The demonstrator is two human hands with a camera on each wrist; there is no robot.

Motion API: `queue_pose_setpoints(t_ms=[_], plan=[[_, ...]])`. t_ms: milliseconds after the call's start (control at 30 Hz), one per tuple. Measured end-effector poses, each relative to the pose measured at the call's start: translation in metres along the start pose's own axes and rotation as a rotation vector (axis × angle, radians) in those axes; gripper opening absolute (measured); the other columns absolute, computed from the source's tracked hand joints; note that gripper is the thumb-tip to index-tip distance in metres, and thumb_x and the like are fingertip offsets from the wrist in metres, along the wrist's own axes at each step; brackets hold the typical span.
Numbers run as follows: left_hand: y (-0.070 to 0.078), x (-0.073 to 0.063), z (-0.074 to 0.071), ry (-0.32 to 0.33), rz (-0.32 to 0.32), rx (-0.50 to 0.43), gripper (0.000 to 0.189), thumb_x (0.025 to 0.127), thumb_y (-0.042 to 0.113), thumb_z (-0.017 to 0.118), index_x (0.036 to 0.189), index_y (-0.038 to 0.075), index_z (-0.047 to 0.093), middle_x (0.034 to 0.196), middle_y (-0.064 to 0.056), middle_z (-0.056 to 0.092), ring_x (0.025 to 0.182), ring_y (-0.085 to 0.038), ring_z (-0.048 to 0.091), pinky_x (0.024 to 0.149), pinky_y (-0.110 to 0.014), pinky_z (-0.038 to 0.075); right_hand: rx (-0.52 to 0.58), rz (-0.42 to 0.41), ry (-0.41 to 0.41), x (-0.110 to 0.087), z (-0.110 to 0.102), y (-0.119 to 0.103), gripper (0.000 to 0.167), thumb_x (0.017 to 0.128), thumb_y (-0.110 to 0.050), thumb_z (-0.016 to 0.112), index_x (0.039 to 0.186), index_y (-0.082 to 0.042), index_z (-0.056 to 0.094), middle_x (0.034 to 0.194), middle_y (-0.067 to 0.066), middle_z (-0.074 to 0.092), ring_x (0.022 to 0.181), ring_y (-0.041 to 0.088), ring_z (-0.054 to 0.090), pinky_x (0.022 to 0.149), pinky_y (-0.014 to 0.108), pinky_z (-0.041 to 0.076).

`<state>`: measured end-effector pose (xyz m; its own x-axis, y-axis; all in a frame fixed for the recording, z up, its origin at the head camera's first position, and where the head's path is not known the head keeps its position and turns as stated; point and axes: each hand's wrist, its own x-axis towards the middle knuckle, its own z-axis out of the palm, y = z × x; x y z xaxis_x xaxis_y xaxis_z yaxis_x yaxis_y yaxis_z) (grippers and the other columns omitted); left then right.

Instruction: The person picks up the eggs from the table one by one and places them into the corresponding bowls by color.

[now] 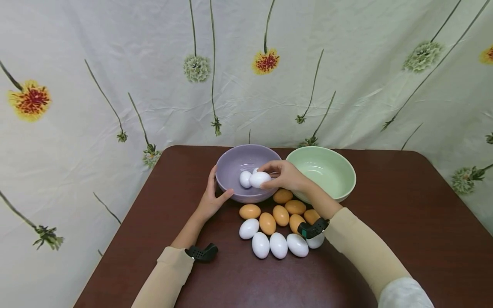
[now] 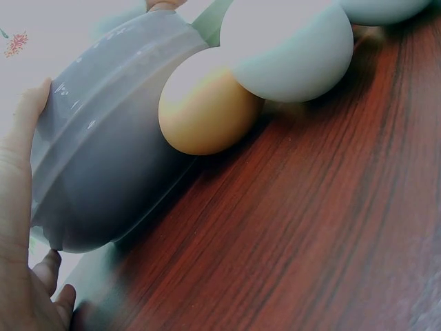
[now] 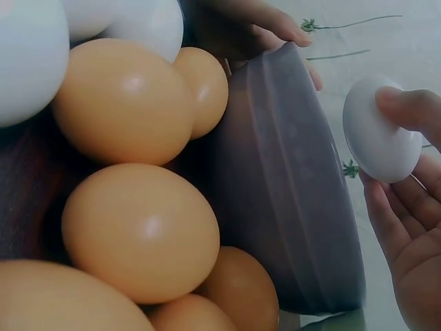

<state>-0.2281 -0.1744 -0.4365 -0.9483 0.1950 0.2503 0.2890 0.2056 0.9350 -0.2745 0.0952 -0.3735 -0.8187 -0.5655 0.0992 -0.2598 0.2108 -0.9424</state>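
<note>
My right hand (image 1: 286, 174) pinches a white egg (image 1: 259, 179) between thumb and fingers above the purple bowl (image 1: 246, 197). In the right wrist view, that egg (image 3: 379, 131) is held just beyond the bowl's rim. Inside the bowl lies a white egg (image 1: 245, 179), and another behind it is partly hidden by the held one. My left hand (image 1: 212, 196) holds the bowl's left side, thumb toward the front and fingers round the outside. The left wrist view shows the bowl's outer wall (image 2: 110, 158) against this hand.
A green bowl (image 1: 339, 179) stands right of the purple one. In front of the bowls, several brown eggs (image 1: 267, 223) and a row of several white eggs (image 1: 278, 245) lie on the dark wooden table (image 1: 400, 222). A flowered cloth (image 1: 161, 64) hangs behind.
</note>
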Motion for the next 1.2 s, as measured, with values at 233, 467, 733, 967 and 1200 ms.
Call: queue_pose_setpoints(t_ms=[233,467,733,967,1200], plan=[[0.0,0.0,0.0,0.0,0.012,-0.001,0.093,0.09,0.01,0.067,0.155,0.001,0.001,0.16,-0.021,0.006,0.146,-0.035,0.01,0.115,-0.051,0.011,-0.083,-0.012,-0.025,0.014,0.009,0.006,0.041,0.076,-0.007,0.082,0.114,0.0,0.069,0.109,0.009,0.069,0.104,0.022,0.061,0.097,0.039,0.046],[0.0,0.0,0.0,-0.004,-0.005,0.004,0.093,0.09,0.008,0.066,0.156,0.004,0.0,0.16,-0.02,0.005,0.146,-0.033,0.009,0.115,-0.05,0.011,-0.204,-0.011,-0.036,0.026,0.017,0.006,0.039,0.076,-0.009,0.082,0.112,-0.001,0.07,0.109,0.008,0.069,0.103,0.022,0.061,0.094,0.035,0.048],[-0.001,0.0,-0.001,-0.008,-0.002,-0.003,0.092,0.09,0.007,0.066,0.155,0.004,0.0,0.161,-0.018,0.005,0.146,-0.03,0.009,0.115,-0.048,0.011,-0.322,0.04,-0.057,0.037,0.024,0.005,0.037,0.076,-0.01,0.083,0.109,-0.001,0.07,0.106,0.008,0.068,0.102,0.023,0.061,0.088,0.031,0.05],[0.0,-0.001,0.0,-0.01,-0.002,-0.006,0.094,0.091,0.012,0.067,0.156,0.004,0.0,0.16,-0.019,0.004,0.146,-0.032,0.009,0.115,-0.05,0.011,-0.43,0.044,-0.091,0.041,0.026,0.007,0.034,0.075,-0.011,0.084,0.105,-0.002,0.07,0.1,0.006,0.069,0.096,0.02,0.062,0.086,0.03,0.05],[-0.001,0.0,-0.001,-0.005,0.005,-0.003,0.093,0.09,0.008,0.067,0.155,0.003,0.001,0.16,-0.019,0.005,0.146,-0.033,0.01,0.115,-0.05,0.011,-0.512,0.02,-0.111,0.044,0.028,0.007,0.033,0.075,-0.01,0.083,0.103,-0.001,0.07,0.097,0.005,0.069,0.091,0.018,0.059,0.083,0.028,0.048]])
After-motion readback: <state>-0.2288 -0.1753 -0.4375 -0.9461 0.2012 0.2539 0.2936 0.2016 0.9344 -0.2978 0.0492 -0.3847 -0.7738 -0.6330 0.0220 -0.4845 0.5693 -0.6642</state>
